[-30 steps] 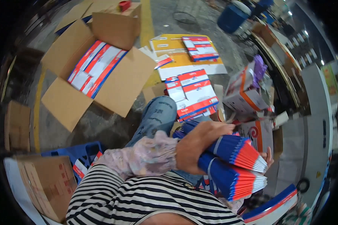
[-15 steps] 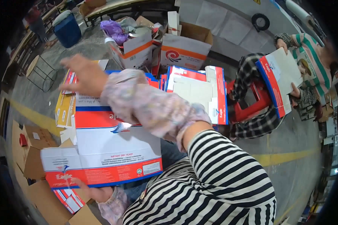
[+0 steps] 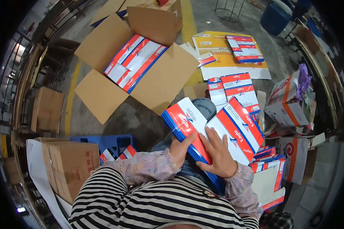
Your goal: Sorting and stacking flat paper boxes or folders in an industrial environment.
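Observation:
On my lap rests a thick stack of folded red, white and blue printed cartons (image 3: 239,129). My left hand (image 3: 179,150) grips the stack's left edge, thumb on top. My right hand (image 3: 219,152) lies flat on the upper cartons, its fingers spread. The stack tilts, and its top pieces fan into two overlapping parts. Just beyond it, more folded cartons (image 3: 240,91) lie in a pile. To the far left stands an open cardboard box (image 3: 168,76) with its flaps spread out, and rows of similar cartons (image 3: 135,61) fill part of it.
A yellow and white cardboard sheet (image 3: 233,70) lies on the floor ahead, bearing a small carton bundle (image 3: 244,49). At right are white-and-orange boxes (image 3: 294,154) and flattened cartons (image 3: 269,179). A closed brown box (image 3: 70,168) stands at left beside a blue pallet (image 3: 116,141).
My view has swung left, bringing in the open box. The wide unfolded carton sheet no longer shows on my lap. My right hand has come back from its far reach onto the stack.

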Available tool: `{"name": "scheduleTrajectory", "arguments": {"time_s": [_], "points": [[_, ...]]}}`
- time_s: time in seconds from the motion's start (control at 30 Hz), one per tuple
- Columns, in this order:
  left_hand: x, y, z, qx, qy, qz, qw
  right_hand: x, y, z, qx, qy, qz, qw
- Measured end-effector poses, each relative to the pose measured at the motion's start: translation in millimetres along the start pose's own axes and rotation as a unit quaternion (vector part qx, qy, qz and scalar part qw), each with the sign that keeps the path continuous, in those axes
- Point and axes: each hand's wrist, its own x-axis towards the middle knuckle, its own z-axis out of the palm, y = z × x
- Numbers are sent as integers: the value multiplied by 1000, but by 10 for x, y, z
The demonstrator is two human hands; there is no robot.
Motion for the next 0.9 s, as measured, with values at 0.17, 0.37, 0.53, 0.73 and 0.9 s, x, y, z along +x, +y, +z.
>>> {"name": "scheduleTrajectory", "arguments": {"time_s": [0.17,0.37,0.53,0.73,0.9], "points": [[-172,511,-269,44,-100,-159,981,-56,92,12,-23,18,-7,1000],[-74,859,-398,506,-7,391,769,1,115,-4,-44,43,-12,998],[-49,775,-457,553,-80,432,708,189,153,-254,-3,49,-63,997],[-45,537,-341,494,-12,411,766,784,475,-23,-105,234,-87,963],[10,499,-265,480,-18,444,757,791,488,119,14,251,-64,966]]}}
